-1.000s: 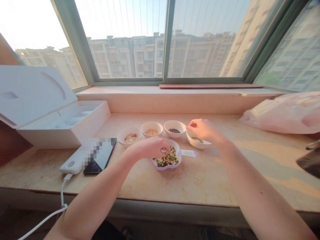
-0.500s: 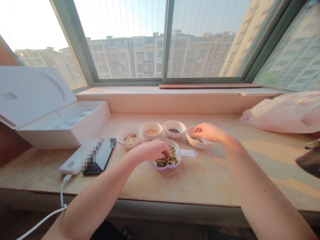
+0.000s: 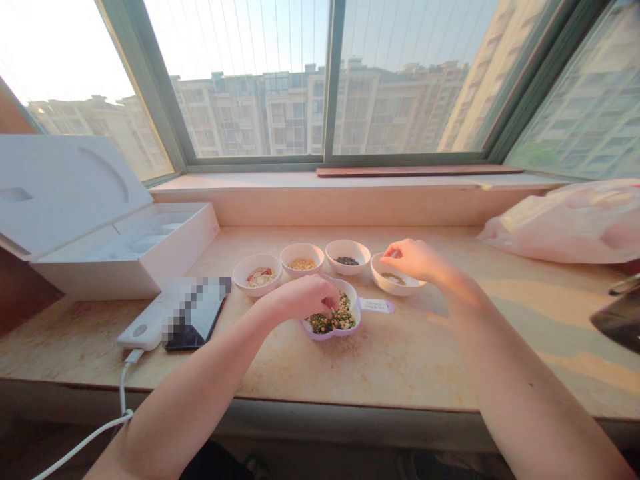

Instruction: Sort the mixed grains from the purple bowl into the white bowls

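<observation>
Reaching over a stone counter (image 3: pixel 280 373), a person's two bare hands worked at a small lilac dish (image 3: pixel 325 335) piled with mixed green and dark beans (image 3: pixel 333 320). The left grip (image 3: pixel 300 298) was narrow, its fingertips (image 3: pixel 331 303) dipped into the pile; whether they held anything could not be told. The right grip (image 3: pixel 413 260) curled narrowly above the rim of the green-flecked bowl (image 3: pixel 395 277), just behind and right of the dish; its contents, if any, were hidden. Three more white bowls stood behind the dish: sliced pieces (image 3: pixel 257 277), yellow grains (image 3: pixel 301 260) and dark seeds (image 3: pixel 347 257), each a shallow portion, while the dish held the largest heap. A paper label (image 3: pixel 376 305) lay just right of the dish. Left of it sat a phone (image 3: pixel 195 317). Bare stone ran from the dish to the counter's near edge.
</observation>
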Tool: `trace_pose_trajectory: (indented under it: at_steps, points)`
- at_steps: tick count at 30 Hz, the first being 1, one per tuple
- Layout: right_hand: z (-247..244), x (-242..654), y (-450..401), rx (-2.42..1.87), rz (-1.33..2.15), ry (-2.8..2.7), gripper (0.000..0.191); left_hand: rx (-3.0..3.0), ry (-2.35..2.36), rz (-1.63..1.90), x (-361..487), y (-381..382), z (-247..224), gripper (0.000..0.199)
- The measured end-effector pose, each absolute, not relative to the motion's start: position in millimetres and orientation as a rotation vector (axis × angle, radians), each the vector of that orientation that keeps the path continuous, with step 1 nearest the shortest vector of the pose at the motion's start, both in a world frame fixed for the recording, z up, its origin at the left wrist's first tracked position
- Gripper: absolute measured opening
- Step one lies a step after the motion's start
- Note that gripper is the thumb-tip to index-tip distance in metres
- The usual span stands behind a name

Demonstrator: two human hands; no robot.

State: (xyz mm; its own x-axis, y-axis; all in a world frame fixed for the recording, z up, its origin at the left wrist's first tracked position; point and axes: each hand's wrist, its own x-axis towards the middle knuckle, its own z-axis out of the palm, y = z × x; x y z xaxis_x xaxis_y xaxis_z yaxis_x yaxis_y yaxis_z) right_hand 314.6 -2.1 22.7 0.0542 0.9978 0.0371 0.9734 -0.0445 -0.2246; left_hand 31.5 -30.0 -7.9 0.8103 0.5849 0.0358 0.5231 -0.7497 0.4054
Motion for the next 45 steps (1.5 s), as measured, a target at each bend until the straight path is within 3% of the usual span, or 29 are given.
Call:
trace_pose_trajectory:
  at_steps: [5, 13, 18, 25, 30, 45]
  points:
    - [25.5, 301.4, -8.0, -2.121, 0.155, -1.97, 0.026, 2.55, 0.949, 0.28, 26.5, -27.7, -1.7, 0.016]
    - [21.1, 260.9, -31.7, -1.65, 0.282, -2.102, 0.025, 2.49, 1.313, 0.794, 4.9, -6.6, 13.9, 0.028]
    - [5.7, 233.7, -39.7, -1.343, 0.592, -2.316, 0.017, 2.448, 1.509, 0.739, -5.8, 8.3, 5.6, 0.027]
    - [-17.5, 214.4, -40.2, -1.129, 0.662, -2.541, 0.032, 2.521, 1.518, 0.603, -7.0, 8.8, -1.4, 0.032]
    - [-18.6, 214.0, -41.2, -0.975, 0.763, -2.526, 0.021, 2.579, 1.462, 0.687, -4.4, 6.5, -0.4, 0.031]
    - [-24.8, 205.8, -38.7, -1.087, 0.926, -2.338, 0.003, 2.615, 1.386, 0.63, 0.8, 2.7, 0.9, 0.021]
